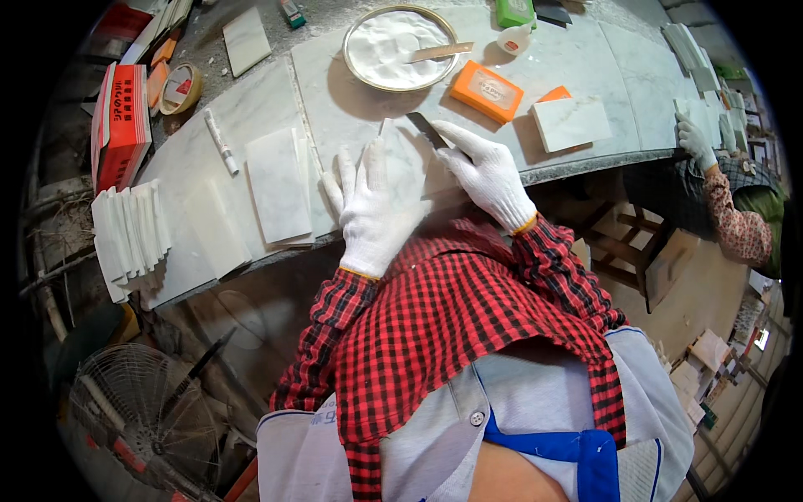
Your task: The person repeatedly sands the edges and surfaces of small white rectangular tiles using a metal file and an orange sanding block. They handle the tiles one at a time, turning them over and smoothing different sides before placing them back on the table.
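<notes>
My left hand (368, 205), in a white knitted glove, lies on a pale marble piece (408, 171) at the table's near edge. Its fingers are stretched out and spread. In my gloved right hand (492, 176) is a narrow dark blade (427, 131), gripped with its tip pointing away to the upper left. Beyond the hands stands a round tin (348, 69) of white paste or powder, with a flat tan stick (443, 52) resting across its rim. How far the marble piece reaches under my left palm is hidden.
White tiles (276, 188) lie left of my hands, near a row of upright tiles (130, 230). An orange box (487, 92), a small white bottle (514, 39) and a marble block (573, 124) sit to the right. A fan (146, 418) stands lower left; a co-worker's gloved hand (696, 142) shows far right.
</notes>
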`<control>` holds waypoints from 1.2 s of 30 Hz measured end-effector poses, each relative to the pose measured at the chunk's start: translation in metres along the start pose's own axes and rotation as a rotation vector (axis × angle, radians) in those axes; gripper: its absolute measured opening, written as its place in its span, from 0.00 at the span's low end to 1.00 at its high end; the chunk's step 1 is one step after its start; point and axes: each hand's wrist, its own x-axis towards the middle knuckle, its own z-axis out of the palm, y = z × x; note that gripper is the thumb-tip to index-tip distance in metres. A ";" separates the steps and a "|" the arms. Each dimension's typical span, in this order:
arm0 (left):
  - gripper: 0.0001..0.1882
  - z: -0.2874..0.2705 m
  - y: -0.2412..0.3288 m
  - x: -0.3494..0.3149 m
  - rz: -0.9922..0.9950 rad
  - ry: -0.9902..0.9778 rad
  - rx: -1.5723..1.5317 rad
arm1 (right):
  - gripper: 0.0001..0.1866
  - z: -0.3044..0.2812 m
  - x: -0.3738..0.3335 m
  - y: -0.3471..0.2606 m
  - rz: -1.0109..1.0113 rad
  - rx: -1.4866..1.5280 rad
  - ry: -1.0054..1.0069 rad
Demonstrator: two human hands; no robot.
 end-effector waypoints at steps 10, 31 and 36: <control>0.52 0.010 -0.012 -0.013 -0.005 0.210 -0.125 | 0.22 0.012 -0.006 0.009 -0.115 -0.331 0.067; 0.60 0.003 -0.014 -0.014 -0.047 0.129 -0.202 | 0.27 -0.015 0.006 -0.021 0.402 0.396 -0.263; 0.30 -0.016 -0.011 0.007 -0.030 0.371 -0.593 | 0.32 -0.020 -0.001 -0.036 0.245 0.477 -0.279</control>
